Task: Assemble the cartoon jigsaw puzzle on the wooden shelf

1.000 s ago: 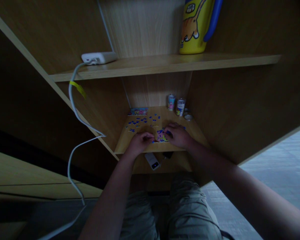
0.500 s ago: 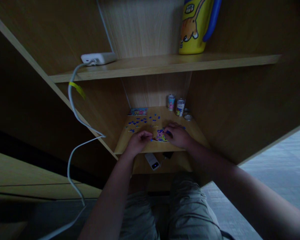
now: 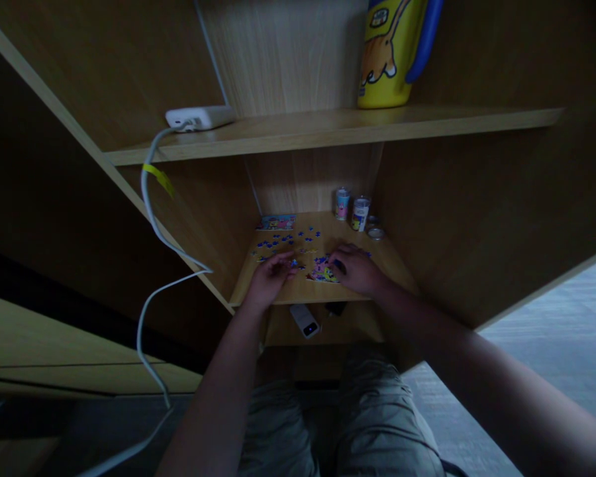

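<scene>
Dim, underexposed view into a cubby of pale, straight-grained wood laminate.

On the smooth flat desk board (image 3: 298,293): left hand (image 3: 271,275) palm down, fingers stretched forward among small loose blue jigsaw pieces (image 3: 283,240), knobbed and irregular in outline, scattered toward the back left. Right hand (image 3: 357,268) well apart from the left, palm down, fingertips bent onto the right edge of a flat multicoloured patch of joined cardboard jigsaw pieces (image 3: 320,273). Patch located between both hands, near the front edge of the board. Grip on any single piece not discernible for either hand: too dark, too small.

At the back left, a flat rectangular printed card (image 3: 277,222), face up. At the back right, two small upright cylindrical printed tins (image 3: 360,213), side by side; just beside them, round shiny metal lids (image 3: 376,232).

On the upper shelf board (image 3: 451,119): a glossy yellow cartoon-printed jug with a blue handle (image 3: 390,53), and a white rounded-rectangular plastic adapter (image 3: 198,118), its white rubbery cable (image 3: 149,212) hanging in loose loops, a yellow tape tag (image 3: 159,177) wrapped on it.

Under the desk board, a small white boxy device (image 3: 304,321).
</scene>
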{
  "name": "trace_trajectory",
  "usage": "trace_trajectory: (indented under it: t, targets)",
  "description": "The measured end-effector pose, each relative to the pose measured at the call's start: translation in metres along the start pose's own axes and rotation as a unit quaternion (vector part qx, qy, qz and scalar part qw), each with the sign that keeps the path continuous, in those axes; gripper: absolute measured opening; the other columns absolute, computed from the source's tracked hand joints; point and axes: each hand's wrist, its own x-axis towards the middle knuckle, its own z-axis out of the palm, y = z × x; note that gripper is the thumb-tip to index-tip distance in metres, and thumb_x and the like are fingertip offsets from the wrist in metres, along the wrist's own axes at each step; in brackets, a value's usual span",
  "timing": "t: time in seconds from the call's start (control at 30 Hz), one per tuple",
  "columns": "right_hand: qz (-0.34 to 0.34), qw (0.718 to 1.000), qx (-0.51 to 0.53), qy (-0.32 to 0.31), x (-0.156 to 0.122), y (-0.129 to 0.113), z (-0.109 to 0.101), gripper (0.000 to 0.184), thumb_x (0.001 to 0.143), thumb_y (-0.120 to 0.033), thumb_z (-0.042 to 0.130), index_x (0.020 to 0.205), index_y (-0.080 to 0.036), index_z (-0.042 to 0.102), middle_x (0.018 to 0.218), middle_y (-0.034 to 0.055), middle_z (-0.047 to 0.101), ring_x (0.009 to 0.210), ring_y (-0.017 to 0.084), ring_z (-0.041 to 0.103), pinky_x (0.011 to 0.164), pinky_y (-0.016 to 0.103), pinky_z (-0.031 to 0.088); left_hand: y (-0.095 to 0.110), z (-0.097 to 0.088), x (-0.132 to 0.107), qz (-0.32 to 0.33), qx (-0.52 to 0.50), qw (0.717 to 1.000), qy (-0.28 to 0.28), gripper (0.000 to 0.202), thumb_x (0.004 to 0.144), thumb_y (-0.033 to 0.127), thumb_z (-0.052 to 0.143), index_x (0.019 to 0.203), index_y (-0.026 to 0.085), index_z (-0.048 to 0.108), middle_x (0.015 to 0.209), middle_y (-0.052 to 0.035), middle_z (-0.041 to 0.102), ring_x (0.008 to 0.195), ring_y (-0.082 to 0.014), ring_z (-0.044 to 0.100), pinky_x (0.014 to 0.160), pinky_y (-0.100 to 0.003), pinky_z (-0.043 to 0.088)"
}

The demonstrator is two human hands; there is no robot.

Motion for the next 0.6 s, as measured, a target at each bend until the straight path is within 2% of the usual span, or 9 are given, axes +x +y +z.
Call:
trace_trajectory:
  t: [0.1,0.23,0.6]
  targets:
    - [0.003,1.000,0.000,-0.004,0.0003,0.0006,0.0004,0.010,0.102,-0.022,0.065,0.101,-0.024,0.075,0.106,0.0075,0.075,0.107,0.027,0.067,0.100,0.043,0.051,-0.0008,-0.0002,-0.0004,-0.002,-0.002,1.000,0.001,0.052,0.087,0.065,0.085,0.115,0.022,0.077,0.107,-0.0078,0.080,0.098,-0.0251,0.081,0.090,-0.040,0.066]
    - [0.008,1.000,0.005,-0.005,0.0005,0.0027,0.0022,0.011,0.102,-0.022,0.065,0.101,-0.025,0.076,0.106,0.0072,0.076,0.108,0.028,0.067,0.101,0.044,0.051,-0.0024,-0.0002,-0.0011,-0.004,-0.010,1.000,0.024,0.054,0.084,0.070,0.087,0.102,0.021,0.072,0.102,-0.0065,0.079,0.098,-0.0249,0.081,0.091,-0.041,0.068]
    - [0.004,1.000,0.002,-0.003,-0.0003,0.0022,0.0017,0.010,0.101,-0.023,0.066,0.099,-0.024,0.076,0.106,0.0075,0.076,0.107,0.028,0.066,0.099,0.043,0.051,-0.0006,-0.0024,-0.0029,-0.013,-0.056,0.997,0.047,0.050,0.083,0.059,0.091,0.101,0.020,0.065,0.108,-0.0061,0.077,0.106,-0.0248,0.081,0.099,-0.044,0.067]
